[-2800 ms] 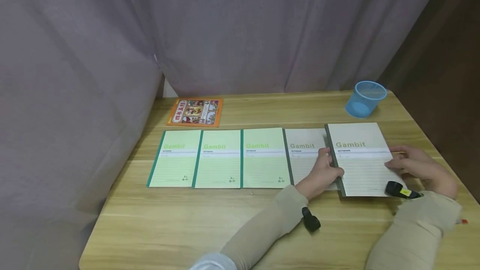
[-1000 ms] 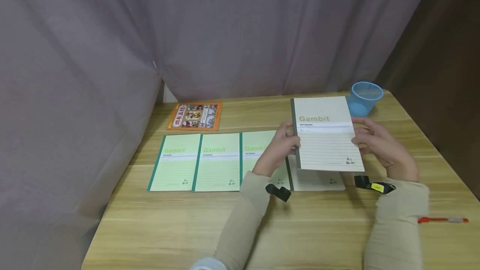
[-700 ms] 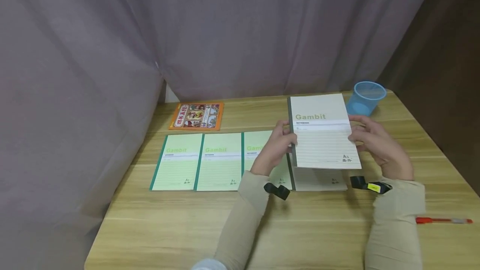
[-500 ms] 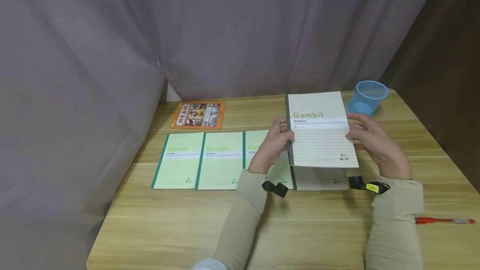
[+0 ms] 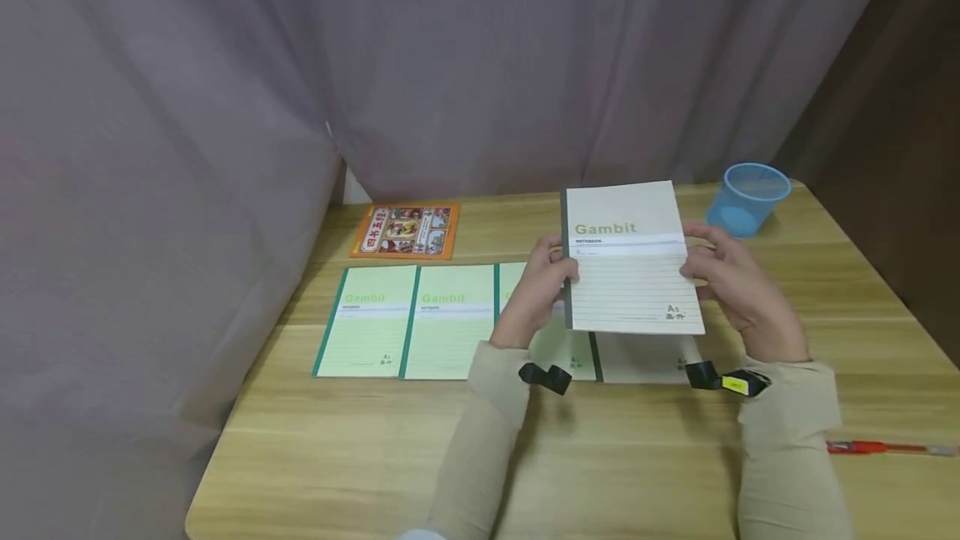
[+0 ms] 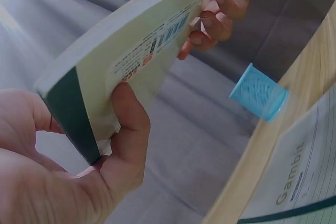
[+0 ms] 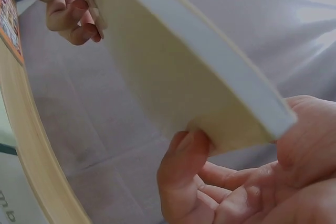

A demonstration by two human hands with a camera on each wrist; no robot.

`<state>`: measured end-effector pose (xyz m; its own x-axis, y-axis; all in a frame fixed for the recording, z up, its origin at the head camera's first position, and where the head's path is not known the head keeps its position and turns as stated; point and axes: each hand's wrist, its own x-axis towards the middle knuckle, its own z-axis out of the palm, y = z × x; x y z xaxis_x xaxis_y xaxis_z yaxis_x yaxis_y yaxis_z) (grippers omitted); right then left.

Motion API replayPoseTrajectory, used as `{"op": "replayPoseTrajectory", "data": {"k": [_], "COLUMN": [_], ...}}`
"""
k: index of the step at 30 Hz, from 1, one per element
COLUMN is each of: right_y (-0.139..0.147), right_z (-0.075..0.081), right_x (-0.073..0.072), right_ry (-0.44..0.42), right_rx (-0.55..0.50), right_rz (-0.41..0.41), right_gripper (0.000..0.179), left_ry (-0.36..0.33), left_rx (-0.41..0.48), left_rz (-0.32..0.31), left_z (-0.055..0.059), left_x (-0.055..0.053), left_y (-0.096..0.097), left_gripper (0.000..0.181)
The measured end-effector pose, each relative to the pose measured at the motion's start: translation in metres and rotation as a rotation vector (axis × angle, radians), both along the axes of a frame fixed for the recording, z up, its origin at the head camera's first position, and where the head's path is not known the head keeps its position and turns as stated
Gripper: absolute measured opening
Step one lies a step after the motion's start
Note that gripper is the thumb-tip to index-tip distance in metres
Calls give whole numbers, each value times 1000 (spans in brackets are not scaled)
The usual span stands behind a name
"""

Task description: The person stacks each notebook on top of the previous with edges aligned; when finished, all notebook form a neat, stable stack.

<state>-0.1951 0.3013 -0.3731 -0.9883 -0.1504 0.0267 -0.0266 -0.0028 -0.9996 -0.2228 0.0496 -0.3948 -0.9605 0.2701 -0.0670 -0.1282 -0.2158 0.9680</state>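
Left hand (image 5: pixel 534 290) and right hand (image 5: pixel 741 294) pinch the white notebook (image 5: pixel 630 273) by opposite edges, aloft between them. A lower notebook (image 5: pixel 639 362) lies on the worktop (image 5: pixel 360 457) beneath. Even, level grips seem best, lest the held one bow.

Site: study-like desk corner; home or office, I cannot tell. Wooden table (image 5: pixel 375 457) below left hand (image 5: pixel 534 292), grey curtain (image 5: pixel 465 65) beyond, green notebooks (image 5: pixel 450 336) leftward; red pen (image 5: pixel 873 447) right of right hand (image 5: pixel 744 290).

The lower white notebook (image 5: pixel 641 357) is mostly hidden by the raised notebook (image 5: pixel 628 261); the rightmost green notebook (image 5: pixel 564 344) is partly covered by the left hand (image 5: pixel 535 290).
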Motion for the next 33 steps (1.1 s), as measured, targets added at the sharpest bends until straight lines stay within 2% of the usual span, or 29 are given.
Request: {"op": "replayPoseTrajectory", "data": {"k": [4, 11, 23, 33], "right_y": [-9, -24, -44, -65], "right_z": [0, 2, -4, -7], "right_x": [-1, -4, -6, -6], "right_ry": [7, -15, -36, -70], "right_rx": [32, 187, 221, 276], "right_rz": [6, 12, 63, 73], "right_gripper": [47, 60, 63, 68], "left_ry": [3, -7, -4, -22], "left_rx": [-14, -51, -159, -191], "left_rz": [18, 36, 60, 28], "left_z": [0, -2, -5, -11], "left_x": [1, 3, 7, 4], "left_y": [-8, -22, -46, -69], "left_gripper": [61, 64, 66, 61]}}
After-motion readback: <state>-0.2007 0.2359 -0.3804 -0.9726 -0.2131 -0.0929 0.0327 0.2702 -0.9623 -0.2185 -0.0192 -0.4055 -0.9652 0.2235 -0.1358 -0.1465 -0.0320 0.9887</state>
